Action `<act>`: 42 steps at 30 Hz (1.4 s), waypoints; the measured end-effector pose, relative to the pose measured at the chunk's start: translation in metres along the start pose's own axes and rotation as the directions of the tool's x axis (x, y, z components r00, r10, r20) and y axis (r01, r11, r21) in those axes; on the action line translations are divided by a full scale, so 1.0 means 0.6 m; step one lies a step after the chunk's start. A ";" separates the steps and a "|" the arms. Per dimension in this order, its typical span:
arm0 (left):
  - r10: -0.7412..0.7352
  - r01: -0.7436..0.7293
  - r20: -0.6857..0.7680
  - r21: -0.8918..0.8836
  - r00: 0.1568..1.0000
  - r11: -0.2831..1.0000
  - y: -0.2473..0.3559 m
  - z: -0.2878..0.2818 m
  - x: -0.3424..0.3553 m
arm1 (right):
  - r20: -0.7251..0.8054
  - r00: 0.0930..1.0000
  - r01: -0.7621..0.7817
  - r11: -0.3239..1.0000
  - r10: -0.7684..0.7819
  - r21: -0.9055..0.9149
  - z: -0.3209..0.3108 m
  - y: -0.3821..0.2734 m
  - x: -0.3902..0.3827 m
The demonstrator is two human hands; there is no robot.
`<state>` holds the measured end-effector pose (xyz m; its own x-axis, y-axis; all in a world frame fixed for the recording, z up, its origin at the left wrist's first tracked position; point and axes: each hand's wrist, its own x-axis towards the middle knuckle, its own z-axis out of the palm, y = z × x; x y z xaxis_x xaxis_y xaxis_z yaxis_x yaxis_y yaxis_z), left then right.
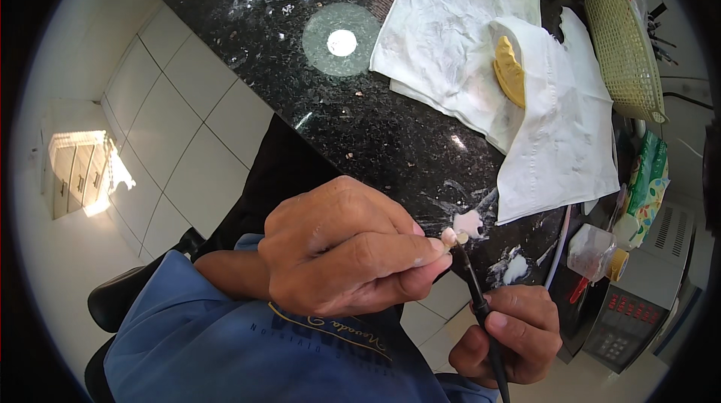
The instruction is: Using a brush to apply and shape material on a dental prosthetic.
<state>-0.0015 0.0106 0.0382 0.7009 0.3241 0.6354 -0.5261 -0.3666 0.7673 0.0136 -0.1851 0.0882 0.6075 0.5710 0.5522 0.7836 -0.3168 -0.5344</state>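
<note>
My left hand [349, 253] is closed, with thumb and forefinger pinching a small pinkish-white tooth-shaped piece [449, 237]. In my right hand [522, 332], a slim black-handled tool [481, 305] points up toward that piece. The tool's tip is beside the piece or touching it; I cannot tell which. Just beyond the fingertips, a pinkish-white patch of paste [468, 223] lies on the dark speckled worktop [330, 132]. Nearer my right hand is a heap of white powder [515, 268].
White cloths [451, 42] cover the worktop's far right, with a yellow dental cast [509, 72] on them. A round glass disc [315, 46] bears a white mound. Woven baskets [623, 50], a clear jar [591, 253], a green packet [647, 185] and a grey appliance [638, 298] stand at right.
</note>
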 end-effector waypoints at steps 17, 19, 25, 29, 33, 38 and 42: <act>-0.177 0.178 0.102 0.007 0.979 0.984 0.029 -0.011 0.025 | 0.195 0.979 0.069 0.813 0.055 -0.578 -0.033 0.040 0.110; -0.153 0.152 0.111 0.017 0.982 0.988 0.030 -0.004 0.029 | 0.156 0.988 0.061 0.874 0.017 -0.483 -0.040 0.034 0.112; -0.152 0.152 0.092 0.017 0.984 0.988 0.033 0.005 0.033 | 0.162 0.986 0.013 0.969 0.027 -0.245 -0.034 0.026 0.106; -0.150 0.150 0.085 0.006 0.985 0.989 0.032 0.006 0.030 | 0.222 0.975 0.036 0.976 0.013 -0.216 -0.030 0.024 0.104; -0.124 0.124 0.076 -0.001 0.989 0.992 0.029 0.006 0.029 | 0.294 0.956 0.058 0.974 0.009 -0.220 -0.031 0.019 0.106; -0.156 0.158 0.076 -0.023 0.985 0.987 0.030 0.004 0.026 | 0.268 0.963 0.036 0.977 0.023 -0.212 -0.026 0.019 0.105; -0.117 0.120 0.059 -0.039 0.991 0.992 0.027 0.006 0.023 | 0.165 0.981 -0.090 0.993 0.101 -0.073 -0.022 0.026 0.105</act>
<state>0.0010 0.0059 0.0591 0.7848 0.3131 0.5348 -0.4567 -0.2912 0.8406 0.0656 -0.1642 0.1234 0.6535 0.6531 0.3826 0.7333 -0.4209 -0.5339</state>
